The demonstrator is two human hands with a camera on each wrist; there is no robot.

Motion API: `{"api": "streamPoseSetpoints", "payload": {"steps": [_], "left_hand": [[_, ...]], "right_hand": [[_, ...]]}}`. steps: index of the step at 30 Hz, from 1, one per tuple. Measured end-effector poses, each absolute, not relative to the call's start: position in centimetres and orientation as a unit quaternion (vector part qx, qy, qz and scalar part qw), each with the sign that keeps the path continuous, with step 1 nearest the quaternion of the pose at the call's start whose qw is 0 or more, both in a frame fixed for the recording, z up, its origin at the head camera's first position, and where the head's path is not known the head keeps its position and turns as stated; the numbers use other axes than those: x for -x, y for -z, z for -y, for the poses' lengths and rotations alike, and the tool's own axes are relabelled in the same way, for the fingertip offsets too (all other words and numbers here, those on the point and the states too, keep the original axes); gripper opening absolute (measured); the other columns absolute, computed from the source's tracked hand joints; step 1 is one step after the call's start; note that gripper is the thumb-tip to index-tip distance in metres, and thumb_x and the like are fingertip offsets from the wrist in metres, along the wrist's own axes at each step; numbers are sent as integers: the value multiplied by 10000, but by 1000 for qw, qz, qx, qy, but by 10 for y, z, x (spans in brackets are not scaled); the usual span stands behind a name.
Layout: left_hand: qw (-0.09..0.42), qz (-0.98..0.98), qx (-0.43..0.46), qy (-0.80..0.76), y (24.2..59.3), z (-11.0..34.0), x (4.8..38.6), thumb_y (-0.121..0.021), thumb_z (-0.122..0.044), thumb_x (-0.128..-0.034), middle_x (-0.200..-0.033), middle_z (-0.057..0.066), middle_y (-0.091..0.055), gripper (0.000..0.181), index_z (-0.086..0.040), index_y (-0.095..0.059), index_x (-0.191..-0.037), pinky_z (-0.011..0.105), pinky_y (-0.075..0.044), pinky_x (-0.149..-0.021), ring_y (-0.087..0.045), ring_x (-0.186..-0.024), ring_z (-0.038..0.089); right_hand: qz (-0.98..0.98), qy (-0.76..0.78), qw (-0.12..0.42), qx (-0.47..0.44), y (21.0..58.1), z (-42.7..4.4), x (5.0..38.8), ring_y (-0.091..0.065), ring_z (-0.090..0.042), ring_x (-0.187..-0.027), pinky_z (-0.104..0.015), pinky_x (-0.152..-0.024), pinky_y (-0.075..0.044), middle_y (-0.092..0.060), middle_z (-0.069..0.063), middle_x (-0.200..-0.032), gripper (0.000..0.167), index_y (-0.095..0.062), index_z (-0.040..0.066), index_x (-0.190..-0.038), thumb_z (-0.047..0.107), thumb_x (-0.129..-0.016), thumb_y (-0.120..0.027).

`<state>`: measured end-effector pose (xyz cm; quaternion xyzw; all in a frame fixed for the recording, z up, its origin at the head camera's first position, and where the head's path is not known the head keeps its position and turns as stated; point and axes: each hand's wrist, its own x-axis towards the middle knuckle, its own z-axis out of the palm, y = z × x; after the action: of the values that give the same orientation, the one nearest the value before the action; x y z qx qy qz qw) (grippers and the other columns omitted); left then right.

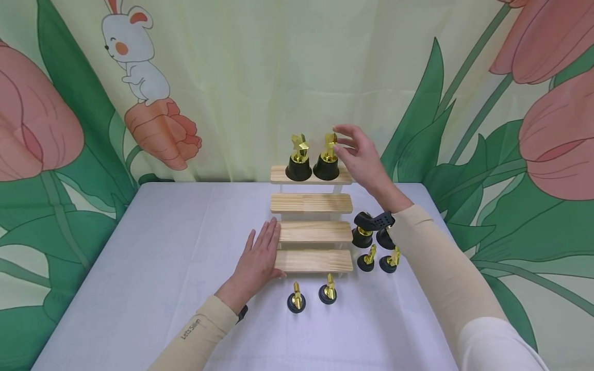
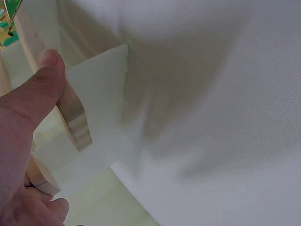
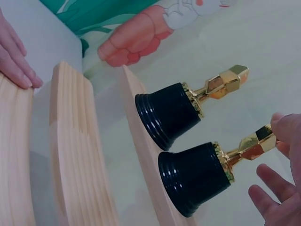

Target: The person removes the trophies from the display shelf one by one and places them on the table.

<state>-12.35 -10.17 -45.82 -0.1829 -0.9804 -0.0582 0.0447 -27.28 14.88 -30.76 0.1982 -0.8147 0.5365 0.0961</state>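
On the top board of a stepped wooden rack (image 1: pixel 312 203) stand two trophies with black bases and gold stars. My right hand (image 1: pixel 359 154) pinches the star of the right trophy (image 1: pixel 327 167) between thumb and fingertip, other fingers loose. Its base rests on the board in the right wrist view. Beside it stands the left trophy (image 3: pixel 169 113), untouched. My left hand (image 1: pixel 256 255) lies against the rack's left side with fingers straight, its thumb (image 2: pixel 49 70) touching the lowest board's end.
Two small trophies, one of them the left small trophy (image 1: pixel 296 301), stand before the rack. Several more, including a small trophy (image 1: pixel 366 262), stand right of it under my right forearm. A white cloth covers the table (image 1: pixel 153 268); a printed curtain (image 1: pixel 241 77) hangs behind.
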Motion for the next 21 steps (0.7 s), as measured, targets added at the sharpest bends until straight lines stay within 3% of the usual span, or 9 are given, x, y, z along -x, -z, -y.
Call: {"api": "streamPoseSetpoints", "payload": {"steps": [7, 21], "left_hand": [[43, 980, 183, 58, 459, 102, 123, -866, -488, -646, -1660, 175, -145, 1282, 27, -137, -1567, 544, -210, -1225, -209, -1527, 319], [45, 981, 182, 58, 460, 102, 124, -869, -484, -643, -1660, 174, -144, 1287, 28, -134, -1567, 543, -208, -1227, -204, -1529, 318]], "right_hand": [[809, -548, 87, -194, 309, -144, 276, -499, -241, -1363, -375, -1119, -442, -506, -19, -1460, 436, -487, 137, -1408, 97, -987, -591], [811, -544, 73, -203, 292, -138, 253, -477, -329, -1376, -415, -1116, -442, -491, -139, -1460, 423, -453, 38, -1420, 22, -1003, -521]]}}
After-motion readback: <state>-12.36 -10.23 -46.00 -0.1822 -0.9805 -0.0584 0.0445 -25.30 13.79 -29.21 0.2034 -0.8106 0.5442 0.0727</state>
